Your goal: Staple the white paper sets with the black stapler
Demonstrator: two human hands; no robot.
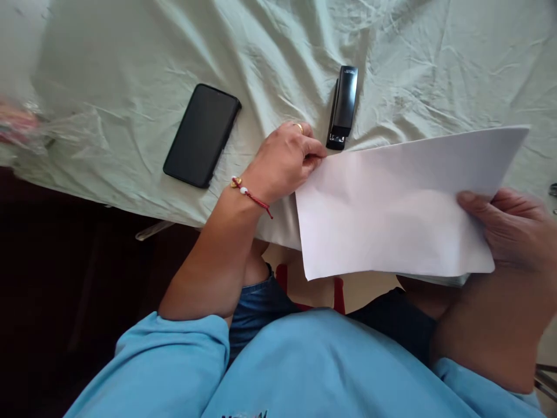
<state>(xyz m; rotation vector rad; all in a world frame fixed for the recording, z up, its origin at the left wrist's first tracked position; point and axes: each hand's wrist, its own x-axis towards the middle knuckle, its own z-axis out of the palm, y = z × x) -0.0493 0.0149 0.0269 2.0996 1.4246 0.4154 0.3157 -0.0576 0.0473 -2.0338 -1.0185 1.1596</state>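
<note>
White sheets of paper stretch between my two hands, overhanging the near edge of the table; how many sheets there are I cannot tell. At the paper's upper left corner, my left hand is closed with the fingertips pinching it. My right hand grips the right side, thumb on top and the other fingers partly hidden. Just beyond my left fingertips lies a black stapler, its front end pointing towards me and almost touching the paper's top edge.
A dark phone lies left of my left hand. Clear crinkled plastic with something reddish is at the far left. A wrinkled pale green cloth covers the table. Red chair parts show below the edge.
</note>
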